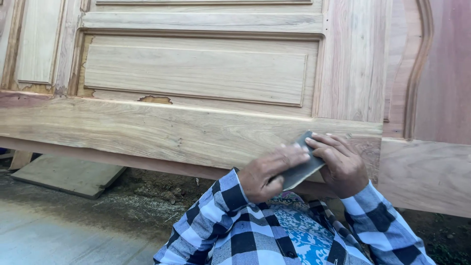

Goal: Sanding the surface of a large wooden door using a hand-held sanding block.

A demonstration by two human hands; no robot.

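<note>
- Grey sanding sheet [302,167], folded or wrapped flat, sits pressed against the lower rail of a big wooden door panel [196,73], near the rail's right end and just above its bottom edge.
- Both hands are clamped on that sheet. The left hand [270,172] lies over its lower half, fingers stretched flat along the top and the thumb tucked underneath, so the grip is closed around the sheet.
- From the other side, the right hand [341,164] has its fingertips bent down onto the sheet's upper edge; it too is holding the sheet rather than lying open.
- The two hands touch or nearly touch over the sheet; I cannot tell which.
- Blue, white and black checked sleeves [230,221] cover both forearms down to the wrists, and a blue patterned cloth [299,230] shows between them.
- The bottom rail [162,132] is pale, streaky timber running the width of the view; a raised rectangular panel sits in the frame above it, with a brownish patch [155,99] at the panel's lower edge.
- To the right stands a redder piece of wood with a curved moulding [417,68].
- Below the door, at left, a flat board [68,174] lies on the dusty ground [64,230], well apart from the hands.
</note>
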